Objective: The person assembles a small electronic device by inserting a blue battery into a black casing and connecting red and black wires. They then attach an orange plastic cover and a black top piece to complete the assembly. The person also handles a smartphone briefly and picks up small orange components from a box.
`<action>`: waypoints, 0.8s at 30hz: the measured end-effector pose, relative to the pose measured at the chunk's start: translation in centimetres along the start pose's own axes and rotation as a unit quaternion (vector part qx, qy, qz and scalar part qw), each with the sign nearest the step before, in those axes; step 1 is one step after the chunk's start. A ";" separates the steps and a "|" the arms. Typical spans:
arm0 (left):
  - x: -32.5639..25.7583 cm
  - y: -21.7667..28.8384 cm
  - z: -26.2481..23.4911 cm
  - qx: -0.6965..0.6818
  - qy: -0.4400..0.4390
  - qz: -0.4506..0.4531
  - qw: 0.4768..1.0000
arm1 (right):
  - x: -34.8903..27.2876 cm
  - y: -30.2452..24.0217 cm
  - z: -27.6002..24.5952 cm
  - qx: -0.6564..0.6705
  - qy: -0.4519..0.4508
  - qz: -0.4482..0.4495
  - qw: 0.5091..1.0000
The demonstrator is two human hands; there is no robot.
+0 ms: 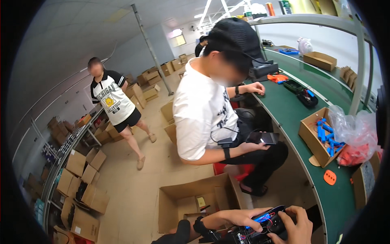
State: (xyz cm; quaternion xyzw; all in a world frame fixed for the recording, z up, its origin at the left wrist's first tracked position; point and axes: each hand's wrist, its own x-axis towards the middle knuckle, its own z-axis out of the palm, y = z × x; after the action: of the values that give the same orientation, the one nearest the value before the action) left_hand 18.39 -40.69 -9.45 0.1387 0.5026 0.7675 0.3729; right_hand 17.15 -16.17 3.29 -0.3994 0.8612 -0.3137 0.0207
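At the lower edge, a black plastic housing point(278, 225) lies opened between my hands, with a blue cylindrical battery cell point(260, 220) and thin red wires showing inside. My left hand point(239, 218) grips the housing's left side, its thumb resting by the blue cell. Around the right side curl the fingers of my right hand point(298, 227), thumb low on the black shell. The underside of the housing is cut off by the picture's edge. Below my left forearm stands a large open cardboard box point(174, 199) with a few small things in it.
A seated co-worker point(203, 118) beside me holds a phone point(264, 138). Along the right runs a green workbench point(280, 110) bearing a carton point(315, 140) of blue cells, a plastic bag point(353, 126) and an orange piece point(330, 177). Another person point(115, 97) stands at left near stacked cartons.
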 end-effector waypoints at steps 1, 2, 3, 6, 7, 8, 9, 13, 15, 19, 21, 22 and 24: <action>0.2 -0.3 -0.1 0.007 -0.008 0.009 1.000 | -0.1 0.0 0.2 -0.006 0.009 -0.016 1.000; 0.3 -0.4 -0.2 0.015 -0.019 0.015 1.000 | -0.2 -0.1 0.2 -0.002 0.017 -0.014 1.000; 0.2 -0.6 0.0 0.021 -0.027 0.020 0.999 | -0.4 -0.1 0.1 0.005 0.022 -0.012 1.000; 0.5 3.3 1.8 0.092 -0.037 -0.019 0.995 | -0.8 0.2 -0.5 -0.018 0.124 -0.037 0.991; 1.0 2.3 1.0 0.156 -0.042 -0.004 0.987 | -0.5 1.0 0.6 -0.033 0.126 -0.018 0.991; 0.4 2.2 -0.3 0.228 -0.024 0.012 0.973 | -0.2 2.1 1.2 -0.031 0.127 -0.043 0.990; 0.6 3.5 0.3 0.137 -0.031 -0.018 0.990 | -0.4 2.9 1.5 -0.032 0.159 -0.057 0.985; 4.0 4.4 1.0 0.075 -0.061 -0.062 0.993 | -3.6 3.8 0.2 -0.044 0.240 0.001 0.970; 5.7 4.8 1.8 0.050 -0.057 -0.096 0.993 | -5.3 4.5 0.1 -0.037 0.299 0.022 0.953; 7.7 4.2 2.3 0.059 -0.090 -0.121 0.987 | -8.3 4.1 1.1 0.061 0.413 0.094 0.904; 8.5 4.4 2.9 0.073 -0.103 -0.116 0.985 | -9.3 4.0 2.7 0.221 0.468 0.143 0.844; 8.9 4.5 3.3 0.069 -0.112 -0.117 0.984 | -9.7 4.1 3.7 0.323 0.499 0.162 0.788; 9.9 4.6 4.0 0.062 -0.127 -0.119 0.983 | -10.4 4.2 4.4 0.430 0.531 0.187 0.706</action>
State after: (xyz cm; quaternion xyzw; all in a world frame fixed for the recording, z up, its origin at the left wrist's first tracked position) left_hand 11.98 -31.96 -5.25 0.1972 0.5106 0.6611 0.5131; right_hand 22.63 -9.09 -4.80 0.0545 0.5588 -0.7999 -0.2120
